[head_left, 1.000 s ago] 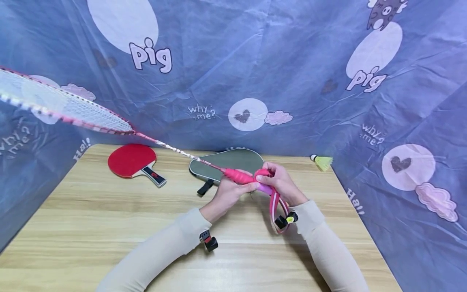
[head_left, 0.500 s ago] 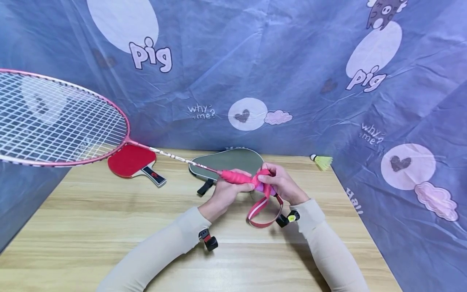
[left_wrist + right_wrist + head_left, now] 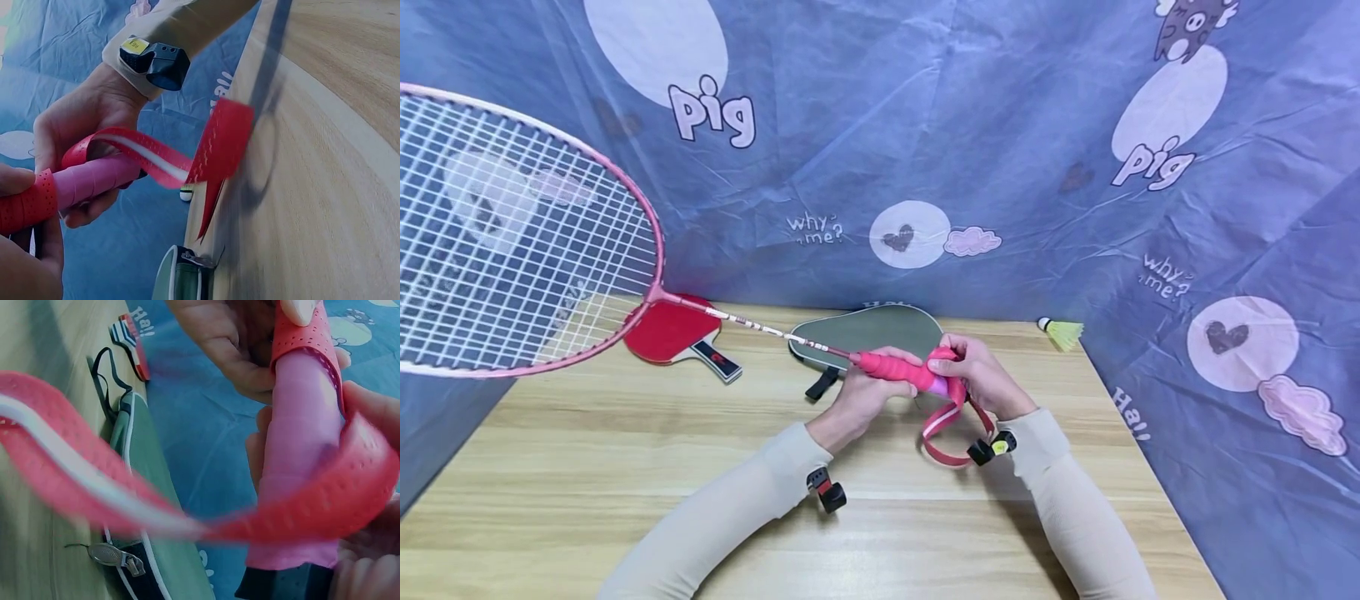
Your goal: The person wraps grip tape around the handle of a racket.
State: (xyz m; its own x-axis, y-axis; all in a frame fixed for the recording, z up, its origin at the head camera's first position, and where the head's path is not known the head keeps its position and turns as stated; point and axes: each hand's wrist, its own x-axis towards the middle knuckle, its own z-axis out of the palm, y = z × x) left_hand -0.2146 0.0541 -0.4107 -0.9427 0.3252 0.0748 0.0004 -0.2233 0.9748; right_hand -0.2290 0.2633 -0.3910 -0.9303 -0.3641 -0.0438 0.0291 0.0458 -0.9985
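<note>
At left, partial racket head [image 3: 535, 242]

Head view looks forward and down; nearer wrist views share the handle [image 3: 300, 431].

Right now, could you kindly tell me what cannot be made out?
Racket head: far end cut off by the head view's left edge.
Shaft markings: too small to read, head view.
Green case: near side partly behind the left hand and racket handle, head view.
Loose red strip: fine detail blurred, right wrist view.
</note>
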